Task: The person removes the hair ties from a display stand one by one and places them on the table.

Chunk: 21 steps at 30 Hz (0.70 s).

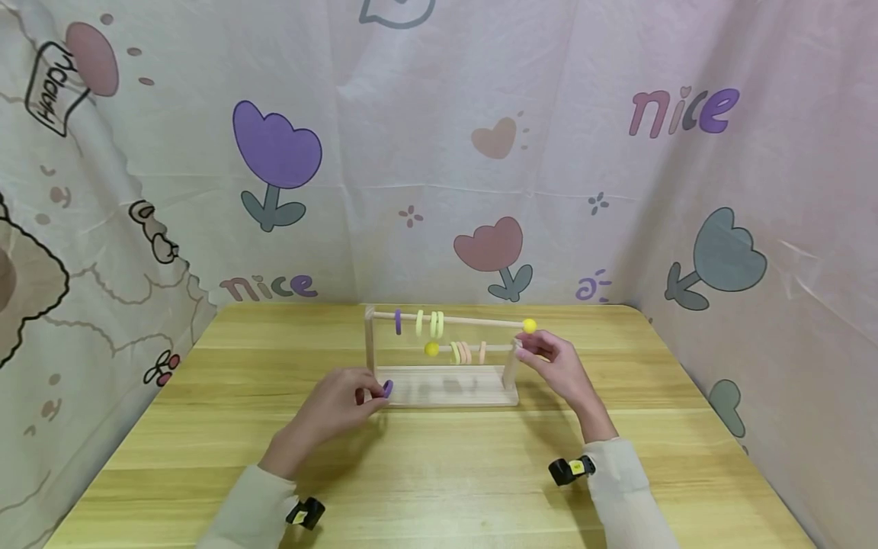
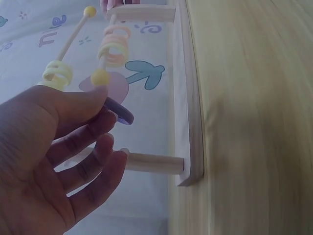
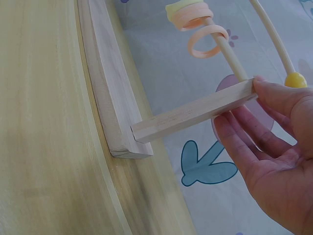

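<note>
A purple ring (image 1: 388, 389) is pinched in the left hand (image 1: 343, 400) beside a wooden stand (image 1: 446, 386) on the desk (image 1: 439, 473).
The ring is held between thumb and fingers, off the rods (image 1: 473, 322), near the stand's left end; the shorter post (image 1: 511, 371) is gripped near its top by the right hand (image 1: 559, 368), thumb and fingers on opposite sides.
</note>
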{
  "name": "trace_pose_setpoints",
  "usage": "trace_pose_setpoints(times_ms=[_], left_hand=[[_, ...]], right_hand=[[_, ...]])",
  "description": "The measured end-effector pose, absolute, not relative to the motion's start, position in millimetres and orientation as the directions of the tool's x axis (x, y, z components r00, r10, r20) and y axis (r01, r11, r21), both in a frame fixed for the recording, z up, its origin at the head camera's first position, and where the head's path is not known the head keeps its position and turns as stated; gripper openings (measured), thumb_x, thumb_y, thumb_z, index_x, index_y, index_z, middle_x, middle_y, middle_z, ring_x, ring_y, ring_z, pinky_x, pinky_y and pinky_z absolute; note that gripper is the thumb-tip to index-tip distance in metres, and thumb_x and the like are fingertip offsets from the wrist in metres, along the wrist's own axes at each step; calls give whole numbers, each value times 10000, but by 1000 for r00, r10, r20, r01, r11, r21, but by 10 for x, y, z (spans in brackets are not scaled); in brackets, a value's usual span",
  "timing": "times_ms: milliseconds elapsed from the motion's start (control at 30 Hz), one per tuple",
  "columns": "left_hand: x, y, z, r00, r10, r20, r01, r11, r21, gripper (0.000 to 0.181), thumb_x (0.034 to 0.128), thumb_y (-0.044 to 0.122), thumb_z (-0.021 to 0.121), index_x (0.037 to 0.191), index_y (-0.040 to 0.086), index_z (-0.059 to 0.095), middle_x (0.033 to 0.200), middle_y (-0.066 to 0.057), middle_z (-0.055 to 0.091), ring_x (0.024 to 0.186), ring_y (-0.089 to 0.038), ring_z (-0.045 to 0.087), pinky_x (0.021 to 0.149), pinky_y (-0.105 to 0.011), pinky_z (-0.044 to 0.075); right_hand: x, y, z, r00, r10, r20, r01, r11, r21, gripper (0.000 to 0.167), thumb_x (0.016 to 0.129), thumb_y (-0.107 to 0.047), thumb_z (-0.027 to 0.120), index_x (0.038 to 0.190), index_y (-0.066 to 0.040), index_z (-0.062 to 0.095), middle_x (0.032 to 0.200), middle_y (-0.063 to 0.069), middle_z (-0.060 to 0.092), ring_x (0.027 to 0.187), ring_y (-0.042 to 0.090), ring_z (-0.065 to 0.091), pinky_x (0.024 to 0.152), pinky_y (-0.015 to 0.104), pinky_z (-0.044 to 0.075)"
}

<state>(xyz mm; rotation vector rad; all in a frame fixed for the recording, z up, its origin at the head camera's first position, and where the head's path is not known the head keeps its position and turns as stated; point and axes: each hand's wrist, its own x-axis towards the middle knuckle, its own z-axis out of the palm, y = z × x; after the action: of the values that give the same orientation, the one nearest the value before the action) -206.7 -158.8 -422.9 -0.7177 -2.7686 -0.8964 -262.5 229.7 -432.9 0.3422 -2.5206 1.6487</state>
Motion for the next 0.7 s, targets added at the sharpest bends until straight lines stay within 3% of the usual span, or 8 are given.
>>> trace_pose_setpoints(times_ms=[700], left_hand=[[-2021,-1886,-4286,-884,398,244,467,736,491,56,866,140,828,823,160,798,756,131,626,632,-22,453,535,-178,406]], right_hand=[[-2617,2300,-4314,-969,-130,209,-243,384,-891,344,985,-229,718,1270,-42,675,1260,189,705,1195,314,654,921,112,516]])
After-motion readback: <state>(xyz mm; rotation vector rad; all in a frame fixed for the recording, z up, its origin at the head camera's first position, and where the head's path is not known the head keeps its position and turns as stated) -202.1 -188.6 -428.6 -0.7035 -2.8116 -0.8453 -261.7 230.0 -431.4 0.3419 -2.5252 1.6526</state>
